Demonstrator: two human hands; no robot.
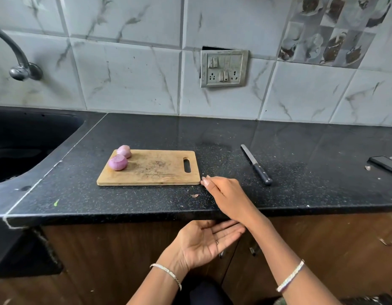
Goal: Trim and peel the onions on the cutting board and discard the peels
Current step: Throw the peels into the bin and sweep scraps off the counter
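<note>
the right hand [223,192] lies on the black counter [146,203], its fingers [207,181] bunched close and bent, tips down on the stone and just touching the near right corner of the wooden cutting board [151,170]. the thumb is hidden, so whether anything is pinched under those tips cannot be told. a small brown peel scrap [194,195] lies on the counter just nearer than the fingertips. the left hand [203,243] is held palm up below the counter's front edge, under the right wrist, fingers straight and together, holding nothing; a ring [217,242] sits on one finger. each wrist wears a bracelet.

two peeled purple onions sit at the board's far left corner, well to the left of the right fingertips: the near onion [118,162] shows a trimmed flat top, and the far onion [124,151] is just behind it. a dark-handled knife [256,165] lies on the counter to the right of the fingers, apart from them. a phone [386,165] rests at the far right edge. marks on the wall switch plate [223,68] are too small to read. a sink [25,139] and tap [16,60] lie far left.
</note>
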